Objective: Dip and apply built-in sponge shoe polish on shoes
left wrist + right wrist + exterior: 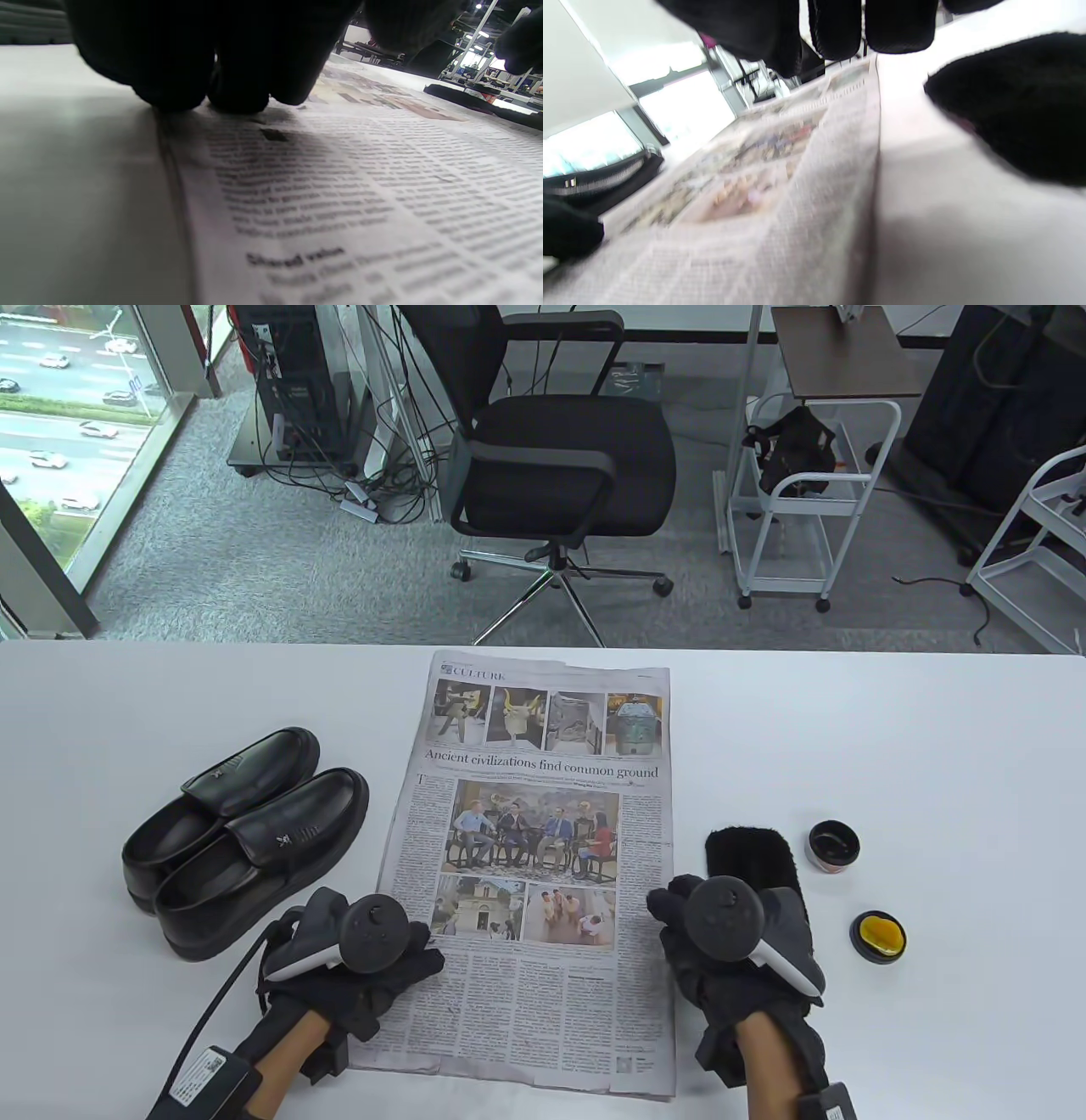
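Note:
A pair of black leather shoes (242, 844) stands side by side on the white table, left of a spread newspaper (543, 814). An open tin of dark polish (833, 847) and a black lid with a yellow sponge (878, 935) lie to the right. My left hand (416, 954) rests on the newspaper's left edge; in the left wrist view its fingertips (237, 89) press the paper (360, 190). My right hand (670, 912) is at the paper's right edge; its fingers (840, 34) hang just above that edge (840, 169). Neither hand holds anything.
A black fuzzy brush (751, 857) lies right of the newspaper, partly under my right hand, and shows in the right wrist view (1018, 110). A black office chair (560, 449) and white carts (797, 492) stand beyond the table's far edge.

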A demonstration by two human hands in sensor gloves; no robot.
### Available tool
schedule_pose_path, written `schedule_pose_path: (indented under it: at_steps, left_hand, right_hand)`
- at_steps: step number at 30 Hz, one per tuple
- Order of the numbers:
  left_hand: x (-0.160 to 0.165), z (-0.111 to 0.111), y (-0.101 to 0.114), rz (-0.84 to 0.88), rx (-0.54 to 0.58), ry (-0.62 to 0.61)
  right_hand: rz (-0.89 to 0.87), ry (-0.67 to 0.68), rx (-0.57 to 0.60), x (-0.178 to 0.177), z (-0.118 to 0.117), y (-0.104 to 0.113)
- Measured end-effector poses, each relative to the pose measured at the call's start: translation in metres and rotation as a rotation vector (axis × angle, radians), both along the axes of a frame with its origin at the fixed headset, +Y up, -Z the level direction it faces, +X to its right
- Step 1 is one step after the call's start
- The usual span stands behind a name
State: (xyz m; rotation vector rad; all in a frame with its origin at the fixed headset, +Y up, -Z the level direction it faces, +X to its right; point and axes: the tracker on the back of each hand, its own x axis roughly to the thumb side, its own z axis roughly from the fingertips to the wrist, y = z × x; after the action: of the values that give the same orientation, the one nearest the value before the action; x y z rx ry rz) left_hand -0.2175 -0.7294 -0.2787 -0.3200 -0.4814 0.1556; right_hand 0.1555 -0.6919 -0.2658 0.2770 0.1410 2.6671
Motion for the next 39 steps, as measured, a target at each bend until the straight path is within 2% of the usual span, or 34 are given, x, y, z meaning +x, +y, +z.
schedule_pose_path:
  at_steps: [3,6,11,13,16,19,21,26,31,34,39]
  left_hand:
    - [-0.009,0.0,0.007,0.034,0.025,0.033]
    - [-0.028,-0.003,0.029,0.082,0.176,0.106]
    - [-0.075,0.001,0.066,0.056,0.446,0.295]
    - [-0.094,0.001,0.071,0.051,0.482,0.372]
    - [-0.121,-0.002,0.068,-0.052,0.453,0.525]
    - [-0.141,-0.008,0.057,-0.258,0.316,0.654]
    - [-0.148,-0.012,0.049,-0.3,0.199,0.708]
    - [-0.146,-0.014,0.05,-0.301,0.232,0.713]
    - [-0.139,-0.011,0.053,-0.374,0.241,0.691]
    - [-0.137,-0.013,0.054,-0.42,0.193,0.684]
    - [-0.135,-0.021,0.038,-0.476,0.111,0.665]
  right_hand:
    - [0.013,-0.033,0.087,0.001,0.002,0.004]
    - [0.017,-0.004,0.15,0.002,0.005,0.009]
    - [0.029,-0.002,0.109,0.003,0.005,0.009]
    - [0.034,-0.002,0.082,0.004,0.005,0.007]
    - [0.028,0.0,0.037,0.006,0.003,0.003]
    - [0.023,0.002,0.006,0.007,0.001,0.0]
    - [0.018,0.002,-0.008,0.007,0.0,-0.001]
    - [0.014,0.001,-0.038,0.009,0.0,-0.004]
    - [0.005,-0.003,-0.059,0.01,-0.001,-0.006]
    - [0.002,-0.004,-0.074,0.011,-0.002,-0.006]
    - [0.004,-0.005,-0.082,0.011,-0.001,-0.006]
